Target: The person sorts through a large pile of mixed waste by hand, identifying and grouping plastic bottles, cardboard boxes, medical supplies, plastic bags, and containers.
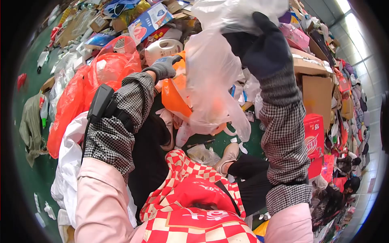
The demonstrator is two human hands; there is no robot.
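Note:
My right hand [267, 50], in a dark navy glove, is raised at the upper right and grips a translucent white plastic bag [214, 77]. The bag hangs down in front of me, its lower end spread near the floor. My left hand [164, 67], in a grey glove with dark fingertips, is left of the bag with its visible fingers apart. Close to those fingertips is an orange plastic item [176, 99], partly hidden behind the bag. A white jug with a handle [164, 49] lies just beyond my left hand.
A large heap of mixed waste rises ahead, with a blue printed box [150, 21] and a cardboard box [317, 97]. Red plastic bags [95, 77] lie left of me. A red carton [314, 135] stands right. Green floor [32, 194] shows at the left.

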